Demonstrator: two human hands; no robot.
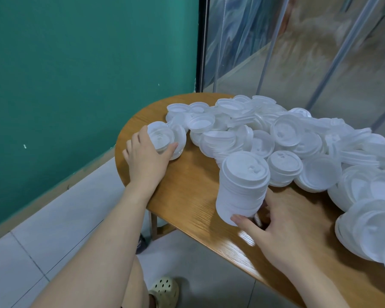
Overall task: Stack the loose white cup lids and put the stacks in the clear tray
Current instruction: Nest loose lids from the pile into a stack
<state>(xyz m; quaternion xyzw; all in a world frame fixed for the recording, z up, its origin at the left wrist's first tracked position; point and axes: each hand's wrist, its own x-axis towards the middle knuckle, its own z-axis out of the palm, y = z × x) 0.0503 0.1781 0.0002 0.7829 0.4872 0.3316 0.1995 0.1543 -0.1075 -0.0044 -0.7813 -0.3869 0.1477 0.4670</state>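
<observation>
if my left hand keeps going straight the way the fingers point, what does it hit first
The left hand already grips a small stack of lids, so that comes first. Beyond it, up and to the right, the line probably runs into the big pile of loose lids on the table, though depth is hard to judge.

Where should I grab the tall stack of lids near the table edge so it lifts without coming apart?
Grip the tall stack low, around its bottom lids, coming from the near side as the right hand does now. It stands upright but leans slightly, and only nesting joins the lids, so a high grip would probably lift off just the top ones. The left hand holds a small stack.
</observation>
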